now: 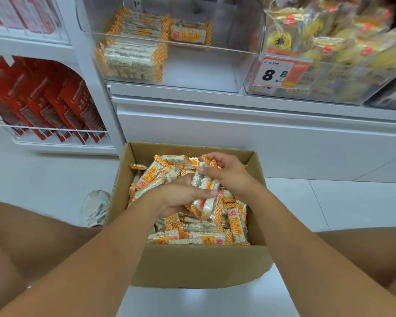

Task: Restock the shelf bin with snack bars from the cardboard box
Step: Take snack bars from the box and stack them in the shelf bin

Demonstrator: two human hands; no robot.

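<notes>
— Snack bars (193, 227), where were they?

— Most lay heaped in an open cardboard box (199, 266) on the white floor, between the person's knees. A few stacks already sat at the left of the clear shelf bin (215, 72) above the box, one bar lying apart from the stacks further back.

— And the hands?

— Both were over the box. The left hand (178, 197) had its fingers curled round a small bundle of bars (207, 191) (orange-checked ends, pale puffed middle), thumb laid across the top. The right hand (224, 172) pinched the upper end of the same bundle.

— Anything nearby?

— Yellow packets (329, 37) filled the neighbouring bin behind a price tag (277, 74) reading 8.8. Red packets (48, 104) stood in a wire basket at left, and a white shoe (96, 207) rested beside the box.
</notes>
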